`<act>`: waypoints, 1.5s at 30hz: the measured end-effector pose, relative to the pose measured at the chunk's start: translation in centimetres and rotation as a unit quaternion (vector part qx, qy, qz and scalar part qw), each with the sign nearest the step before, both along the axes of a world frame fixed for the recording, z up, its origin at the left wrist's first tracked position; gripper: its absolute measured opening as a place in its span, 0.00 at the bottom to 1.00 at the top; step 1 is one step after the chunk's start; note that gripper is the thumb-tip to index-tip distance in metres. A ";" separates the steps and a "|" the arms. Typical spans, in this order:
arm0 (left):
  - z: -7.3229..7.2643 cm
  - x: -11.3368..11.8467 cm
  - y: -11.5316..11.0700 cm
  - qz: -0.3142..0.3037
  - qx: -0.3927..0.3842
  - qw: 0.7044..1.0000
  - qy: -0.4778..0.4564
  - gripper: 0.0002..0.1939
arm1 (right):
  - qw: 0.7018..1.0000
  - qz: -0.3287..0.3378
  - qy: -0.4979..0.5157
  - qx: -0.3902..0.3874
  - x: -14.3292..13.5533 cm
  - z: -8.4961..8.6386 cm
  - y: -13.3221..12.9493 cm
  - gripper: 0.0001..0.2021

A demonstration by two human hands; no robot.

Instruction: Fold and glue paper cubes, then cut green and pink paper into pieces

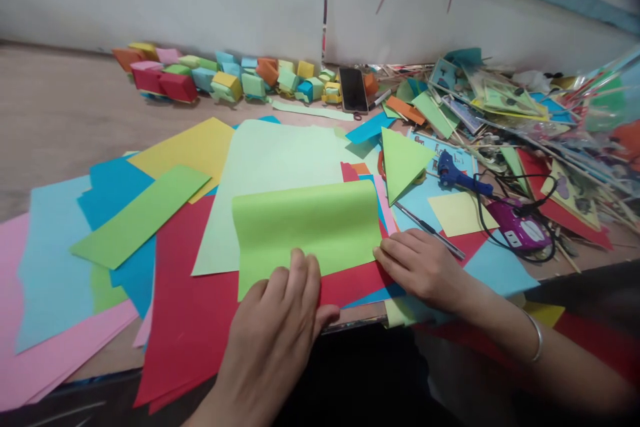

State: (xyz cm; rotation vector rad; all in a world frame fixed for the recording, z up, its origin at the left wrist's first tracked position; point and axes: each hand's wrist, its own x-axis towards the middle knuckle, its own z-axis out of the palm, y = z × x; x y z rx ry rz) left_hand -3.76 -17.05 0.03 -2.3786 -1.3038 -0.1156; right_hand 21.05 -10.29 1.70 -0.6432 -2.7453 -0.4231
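Observation:
A bright green sheet [307, 223], its far edge curving over in a soft fold, lies in front of me on pale green paper [285, 153] and red paper [190, 293]. My left hand [283, 310] rests on the near left part of the green sheet, fingers stretched forward and thumb apart. At its near right corner, my right hand [423, 267] has its fingers drawn together, with the fingertips on the sheet's edge. Whatever lies under those fingertips is partly hidden. A green triangular piece [403, 163] and a pen [430, 230] are just beyond my right hand.
Coloured sheets [55, 247] spread to the left. Small folded paper models [177, 85] line the back beside a phone [353, 89]. A blue glue gun [457, 175], a purple power socket [523, 223] with black cable and piled sticks and scraps [505, 97] occupy the right.

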 end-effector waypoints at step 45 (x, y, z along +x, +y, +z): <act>-2.3 1.5 -0.4 0.017 0.022 0.998 -0.047 0.30 | 0.947 -0.005 -0.078 -0.311 -8.7 -2.8 11.8 0.35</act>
